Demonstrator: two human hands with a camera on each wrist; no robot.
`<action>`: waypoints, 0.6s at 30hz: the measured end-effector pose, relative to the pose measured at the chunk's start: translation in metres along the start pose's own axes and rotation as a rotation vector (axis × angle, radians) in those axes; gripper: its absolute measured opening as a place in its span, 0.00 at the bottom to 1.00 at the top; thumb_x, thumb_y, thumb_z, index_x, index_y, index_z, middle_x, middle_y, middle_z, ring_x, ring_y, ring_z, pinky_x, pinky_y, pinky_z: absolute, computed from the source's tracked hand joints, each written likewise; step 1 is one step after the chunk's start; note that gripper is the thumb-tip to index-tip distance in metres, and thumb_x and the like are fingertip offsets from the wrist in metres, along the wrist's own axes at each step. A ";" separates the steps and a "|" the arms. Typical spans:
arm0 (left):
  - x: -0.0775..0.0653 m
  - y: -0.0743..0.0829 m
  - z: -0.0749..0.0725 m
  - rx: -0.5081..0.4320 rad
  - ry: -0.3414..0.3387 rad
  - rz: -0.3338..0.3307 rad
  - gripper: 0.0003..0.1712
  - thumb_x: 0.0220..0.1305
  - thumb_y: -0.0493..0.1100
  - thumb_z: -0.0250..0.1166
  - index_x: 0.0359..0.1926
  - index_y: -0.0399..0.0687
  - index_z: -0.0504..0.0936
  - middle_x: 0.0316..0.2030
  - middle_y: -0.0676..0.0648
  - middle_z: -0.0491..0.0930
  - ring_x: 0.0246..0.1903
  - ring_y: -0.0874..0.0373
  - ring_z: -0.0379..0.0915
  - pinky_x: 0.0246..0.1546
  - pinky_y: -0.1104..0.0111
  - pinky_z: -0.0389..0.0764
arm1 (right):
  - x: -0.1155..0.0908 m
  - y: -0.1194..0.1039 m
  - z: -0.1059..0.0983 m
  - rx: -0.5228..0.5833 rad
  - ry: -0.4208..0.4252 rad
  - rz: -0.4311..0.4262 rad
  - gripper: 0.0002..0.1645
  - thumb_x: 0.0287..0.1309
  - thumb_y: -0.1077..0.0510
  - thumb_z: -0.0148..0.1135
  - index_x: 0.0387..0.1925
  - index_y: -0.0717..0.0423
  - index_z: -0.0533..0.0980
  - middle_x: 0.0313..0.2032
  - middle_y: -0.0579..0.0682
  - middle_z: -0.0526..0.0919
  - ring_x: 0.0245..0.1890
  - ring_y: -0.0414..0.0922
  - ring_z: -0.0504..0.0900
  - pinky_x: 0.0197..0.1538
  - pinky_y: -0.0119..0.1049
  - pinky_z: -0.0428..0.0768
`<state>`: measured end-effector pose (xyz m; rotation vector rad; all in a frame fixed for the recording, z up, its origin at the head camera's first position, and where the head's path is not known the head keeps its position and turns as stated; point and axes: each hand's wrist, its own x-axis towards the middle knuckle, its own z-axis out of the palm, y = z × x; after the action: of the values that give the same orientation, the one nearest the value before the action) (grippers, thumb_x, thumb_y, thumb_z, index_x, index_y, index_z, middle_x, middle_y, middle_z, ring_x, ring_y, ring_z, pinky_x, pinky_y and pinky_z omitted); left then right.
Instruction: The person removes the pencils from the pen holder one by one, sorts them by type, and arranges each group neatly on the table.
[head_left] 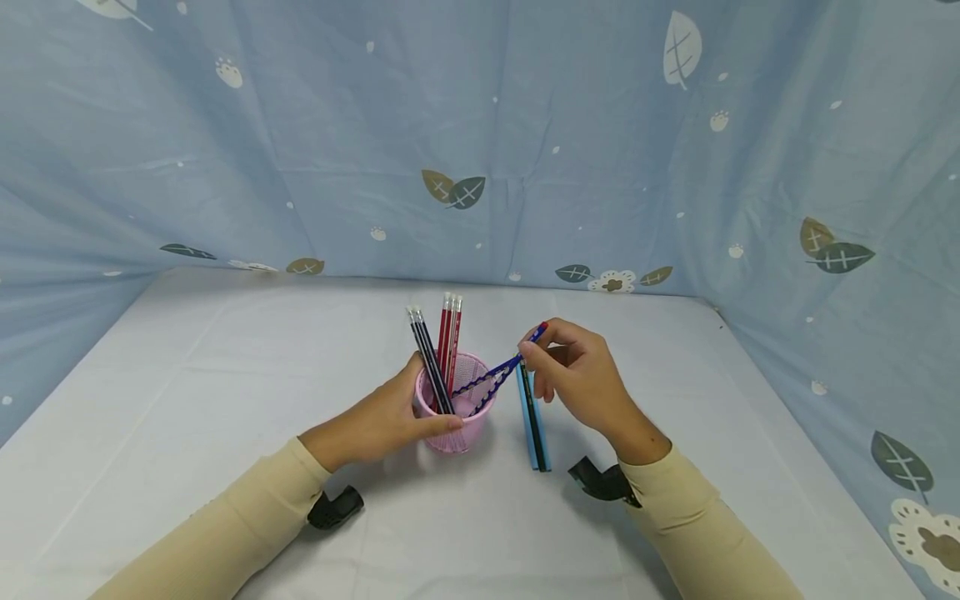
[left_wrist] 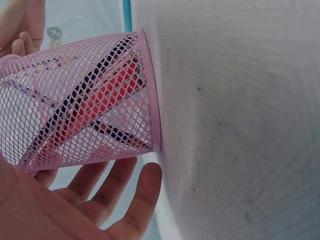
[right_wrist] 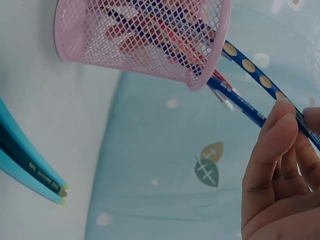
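A pink mesh pencil cup (head_left: pixel 459 439) stands on the table, and my left hand (head_left: pixel 378 421) holds it round the side, thumb near the rim. In the left wrist view some fingers (left_wrist: pixel 142 200) of that hand extend past the mesh wall. Dark pencils (head_left: pixel 424 342) and red pencils (head_left: pixel 447 329) lean inside the cup. My right hand (head_left: pixel 585 379) pinches two blue pencils (right_wrist: pixel 257 75) near their upper ends, right of the cup. Their lower ends are inside it, spread apart. One has pale oval spots along its side.
Right of the cup, light blue pencils (head_left: pixel 542 454) and a dark green pencil (right_wrist: pixel 30 162) lie side by side on the white table (head_left: pixel 225 383). A blue leaf-patterned curtain (head_left: pixel 585 125) rises behind. Black devices (head_left: pixel 335 507) sit at both wrists.
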<state>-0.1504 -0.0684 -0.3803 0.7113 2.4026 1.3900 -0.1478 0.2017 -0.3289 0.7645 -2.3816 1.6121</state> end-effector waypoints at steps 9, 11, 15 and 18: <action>-0.001 0.000 0.000 0.006 -0.003 -0.005 0.49 0.61 0.60 0.70 0.72 0.55 0.50 0.59 0.47 0.77 0.56 0.58 0.75 0.62 0.54 0.72 | -0.002 -0.007 0.000 0.014 0.195 -0.055 0.04 0.69 0.64 0.58 0.38 0.63 0.77 0.27 0.50 0.78 0.16 0.46 0.77 0.22 0.36 0.80; -0.001 0.000 0.000 0.009 -0.002 -0.005 0.49 0.61 0.60 0.70 0.72 0.55 0.50 0.60 0.48 0.77 0.56 0.57 0.75 0.62 0.54 0.72 | -0.003 -0.009 -0.001 0.028 0.236 -0.070 0.05 0.70 0.64 0.57 0.39 0.64 0.76 0.28 0.50 0.78 0.15 0.46 0.77 0.22 0.36 0.80; -0.001 0.000 0.000 0.009 -0.002 -0.004 0.49 0.61 0.60 0.70 0.72 0.55 0.50 0.60 0.48 0.76 0.57 0.58 0.75 0.62 0.54 0.72 | -0.003 -0.013 -0.003 0.053 0.286 -0.110 0.09 0.72 0.63 0.54 0.43 0.68 0.74 0.28 0.47 0.79 0.14 0.44 0.77 0.21 0.34 0.79; 0.000 0.000 -0.001 0.002 -0.003 -0.003 0.49 0.61 0.60 0.70 0.72 0.56 0.50 0.59 0.48 0.77 0.56 0.58 0.75 0.61 0.54 0.72 | -0.003 -0.014 -0.006 0.076 0.292 -0.158 0.13 0.74 0.61 0.51 0.45 0.71 0.71 0.26 0.47 0.80 0.14 0.43 0.77 0.21 0.32 0.79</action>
<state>-0.1505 -0.0688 -0.3798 0.7097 2.4019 1.3848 -0.1388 0.2043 -0.3167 0.6591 -2.0178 1.6308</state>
